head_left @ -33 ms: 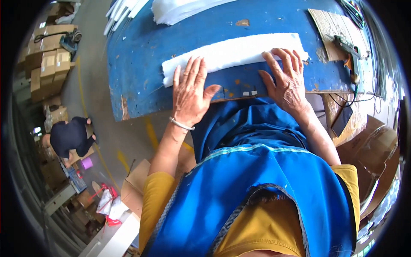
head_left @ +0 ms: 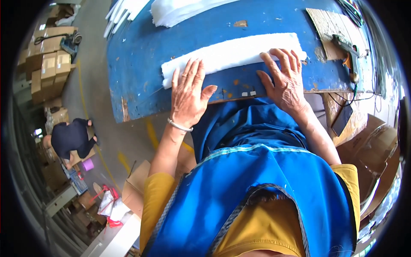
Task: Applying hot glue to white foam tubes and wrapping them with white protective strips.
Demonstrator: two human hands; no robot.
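Observation:
A long white padding strip (head_left: 231, 53) lies across the worn blue table (head_left: 141, 81), near its front edge. My left hand (head_left: 187, 94) rests flat on the strip's left end with the fingers spread; a thin bracelet circles that wrist. My right hand (head_left: 284, 81) lies flat over the strip's right part, fingers apart and reaching onto the white material. Neither hand grips anything. A blue apron over a yellow shirt fills the lower part of the view.
More white sheets (head_left: 184, 10) lie at the table's far side. A corded hand tool (head_left: 346, 49) rests on a cardboard piece (head_left: 325, 25) at the right. Stacked cardboard boxes (head_left: 47, 60) stand at the left; a person (head_left: 72, 137) crouches on the floor there.

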